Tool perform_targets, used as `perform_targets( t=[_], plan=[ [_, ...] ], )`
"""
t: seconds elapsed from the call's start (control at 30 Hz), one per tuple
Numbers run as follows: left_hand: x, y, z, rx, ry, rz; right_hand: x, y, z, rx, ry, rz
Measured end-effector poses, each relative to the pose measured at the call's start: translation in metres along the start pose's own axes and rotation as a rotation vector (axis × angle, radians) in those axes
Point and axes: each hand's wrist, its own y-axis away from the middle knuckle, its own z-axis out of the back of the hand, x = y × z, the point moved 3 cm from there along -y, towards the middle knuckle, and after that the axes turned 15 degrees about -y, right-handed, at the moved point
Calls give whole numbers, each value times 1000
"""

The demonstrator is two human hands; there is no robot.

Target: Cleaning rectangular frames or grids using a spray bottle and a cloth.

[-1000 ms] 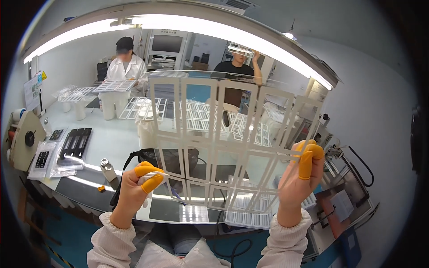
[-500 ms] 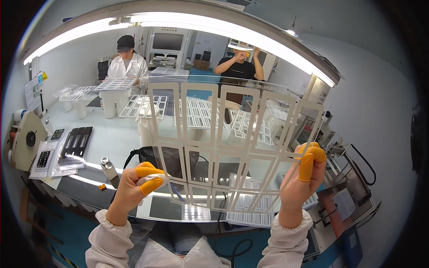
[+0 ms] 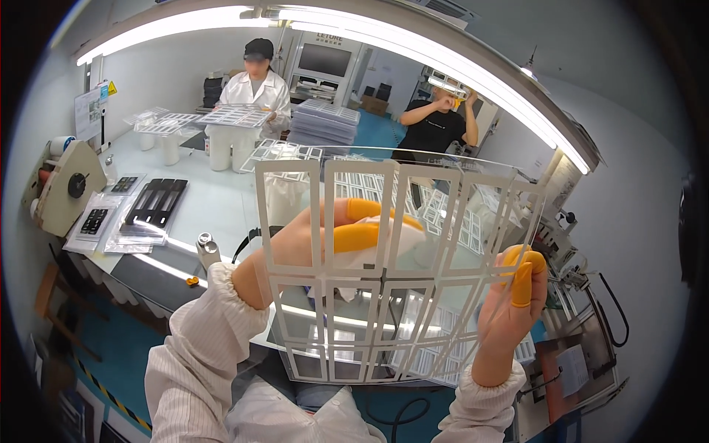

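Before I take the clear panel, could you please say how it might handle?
The clear panel is probably fairly stiff, as it shows no obvious sag with the right hand gripping one edge. It is perhaps light, since its edge looks thin. Its smooth-looking surface could be slippery.

Head-worn fisheye looks forward, down across workbench (image 3: pixel 210 196); left hand (image 3: pixel 295 238), right hand (image 3: pixel 509 314) near.

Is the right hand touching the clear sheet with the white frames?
Touching. The head view shows the right hand gripping the clear sheet at its right edge, yellow-covered fingers closed on it.
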Motion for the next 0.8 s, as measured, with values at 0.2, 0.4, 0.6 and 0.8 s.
perform_targets(
  t=[0.2, 0.4, 0.6, 0.8],
  plan=[
    [-11, -11, -8, -132, -95, 13, -7, 2, -1, 12, -47, -84],
    [-6, -3, -10, -82, 157, 40, -10, 5, -4, 26, 11, -80],
    [-14, -9, 3, -114, 235, -67, -9, 6, -5, 8, 64, -74],
    [-35, -19, 19, -92, 284, -237, -9, 7, -10, 52, 21, -80]
  ],
)
